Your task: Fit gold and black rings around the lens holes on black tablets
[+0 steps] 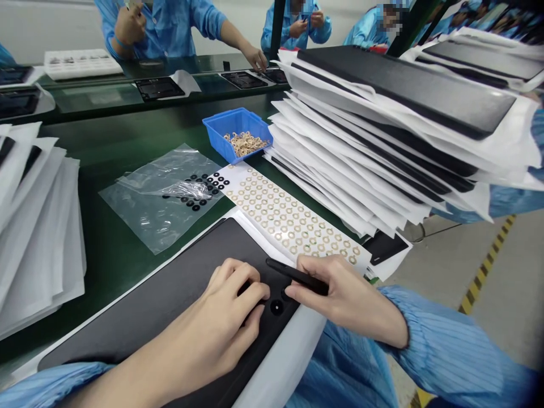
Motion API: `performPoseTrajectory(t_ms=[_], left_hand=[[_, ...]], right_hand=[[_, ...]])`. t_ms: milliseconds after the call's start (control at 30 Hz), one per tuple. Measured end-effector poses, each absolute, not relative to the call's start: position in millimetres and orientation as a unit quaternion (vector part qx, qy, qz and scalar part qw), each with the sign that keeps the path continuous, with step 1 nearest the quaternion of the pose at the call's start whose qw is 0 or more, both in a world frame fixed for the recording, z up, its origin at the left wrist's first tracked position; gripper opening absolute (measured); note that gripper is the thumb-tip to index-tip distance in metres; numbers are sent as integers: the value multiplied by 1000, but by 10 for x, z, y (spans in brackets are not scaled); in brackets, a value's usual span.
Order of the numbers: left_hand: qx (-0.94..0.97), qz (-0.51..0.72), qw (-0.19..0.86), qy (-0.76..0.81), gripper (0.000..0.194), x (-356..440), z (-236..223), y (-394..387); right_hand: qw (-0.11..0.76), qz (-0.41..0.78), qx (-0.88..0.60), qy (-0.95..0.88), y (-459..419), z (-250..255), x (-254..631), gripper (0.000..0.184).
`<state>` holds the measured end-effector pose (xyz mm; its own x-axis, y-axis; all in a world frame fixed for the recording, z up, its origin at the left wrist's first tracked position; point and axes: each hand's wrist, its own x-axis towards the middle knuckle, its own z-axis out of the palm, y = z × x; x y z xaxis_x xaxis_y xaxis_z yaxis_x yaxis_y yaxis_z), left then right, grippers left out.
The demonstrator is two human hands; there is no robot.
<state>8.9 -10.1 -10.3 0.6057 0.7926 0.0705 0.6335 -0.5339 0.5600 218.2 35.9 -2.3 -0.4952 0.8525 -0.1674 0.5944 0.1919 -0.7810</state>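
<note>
A dark grey tablet back panel (pixel 170 300) lies on white sheeting before me. My left hand (pixel 229 317) rests on it, fingers bent and closed, thumb and index fingertips close together beside a round lens opening (pixel 276 307). Whatever those fingertips may hold is hidden. In my right hand (pixel 340 286) is a slim black pen-like tool (pixel 293 273), gripped with its rounded end pointing up-left above the panel. The right thumb tip reaches a second round opening, partly covered. Just beyond the panel is a white sheet of ring-shaped stickers (pixel 293 218).
A blue bin (pixel 216 136) holds small tan rings. Beside it lies a clear plastic bag (pixel 148 198) with black rings (pixel 208 184). A tall stack of interleaved panels (pixel 361 130) stands right, another stack (pixel 55 226) left. Co-workers in blue sit across the green bench (pixel 106 130).
</note>
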Motion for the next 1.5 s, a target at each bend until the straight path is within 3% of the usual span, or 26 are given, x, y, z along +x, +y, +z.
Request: performPoseTrajectory(t_ms=[100, 200, 267, 433, 500, 1500], left_hand=[[878, 134, 218, 404, 35, 78, -96, -123], [894, 118, 178, 394, 49, 75, -116, -151], [897, 120, 162, 393, 52, 79, -134, -165], [903, 120, 152, 383, 53, 93, -138, -165], [905, 119, 151, 379, 54, 96, -133, -157], [896, 144, 178, 380, 48, 104, -147, -159]], right_hand=[[299, 471, -481, -676, 306, -105, 2235, 28], [458, 454, -486, -589, 183, -194, 2239, 43], [493, 434, -481, -581, 91, -236, 2202, 45], [474, 356, -484, -644, -52, -308, 2075, 14], [477, 366, -499, -624, -78, -340, 2042, 10], [462, 367, -561, -581, -113, -324, 1942, 19]])
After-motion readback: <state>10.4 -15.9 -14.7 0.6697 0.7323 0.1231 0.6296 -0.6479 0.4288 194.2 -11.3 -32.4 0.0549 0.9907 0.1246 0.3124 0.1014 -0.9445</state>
